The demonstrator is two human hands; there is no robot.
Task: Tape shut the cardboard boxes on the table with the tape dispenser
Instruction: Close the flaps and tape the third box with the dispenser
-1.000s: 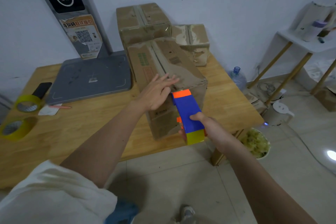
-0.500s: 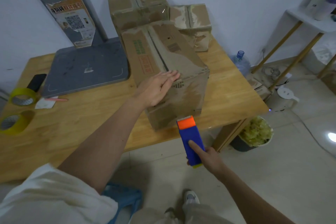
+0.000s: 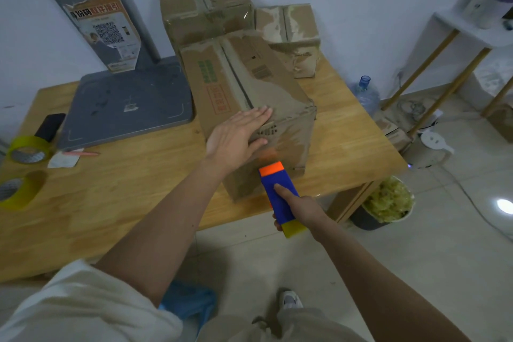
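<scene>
The nearest box (image 3: 244, 97) sits at the front edge of the table (image 3: 138, 203), w/ two more boxes (image 3: 205, 5) behind it by the wall. The left hand (image 3: 236, 139) lies flat on the near end of the top, fingers straight, thumb on the front face. The right hand (image 3: 297, 208) has its fingers wrapped round the blue tape dispenser (image 3: 280, 197), pointer finger laid along the top. The orange end is at the lower front face of the box; can't tell if it touches.

I think the step is starting or ending the tape on the front face. To do it well: keep the flaps pushed down, press the orange end firm on the card, run it straight up and along the middle gap (image 3: 236, 78), no wobble.

Writing: green and red print on the box top, too blurry to read. A poster (image 3: 105, 30) on the grey stand has a square code and red letters, can't read them.
</scene>
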